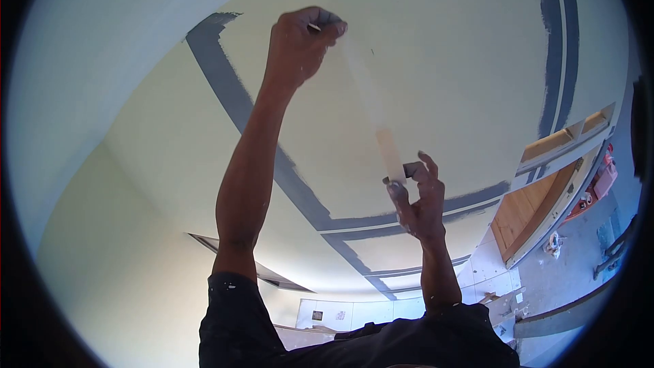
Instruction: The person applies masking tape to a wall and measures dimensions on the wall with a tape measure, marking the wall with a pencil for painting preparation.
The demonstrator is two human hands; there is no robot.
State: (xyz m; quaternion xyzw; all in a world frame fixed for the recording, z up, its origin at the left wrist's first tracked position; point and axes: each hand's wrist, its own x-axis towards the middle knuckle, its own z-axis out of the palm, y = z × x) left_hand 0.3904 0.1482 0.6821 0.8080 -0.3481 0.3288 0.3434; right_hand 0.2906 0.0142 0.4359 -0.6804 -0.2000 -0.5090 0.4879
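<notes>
My left hand (310,37) is raised high against the cream surface, fingers pinched at the upper end of a pale strip of tape (390,150). The strip runs down at a slant, whitish and see-through above and tan at its lower end. That lower end lies between thumb and forefinger of my right hand (419,201), whose other fingers are partly curled. Pale specks mark the skin of my right hand. Behind both hands, dark grey painted bands (296,180) with rough edges cross the cream surface (449,82).
More grey bands (550,27) run at the right, with a thin pale line between them. A wooden-lined opening (531,221) is at the lower right. Beyond lie a pink object (604,178) and a white bundle (554,245) on the floor. A dark-edged recess (272,276) shows at lower left.
</notes>
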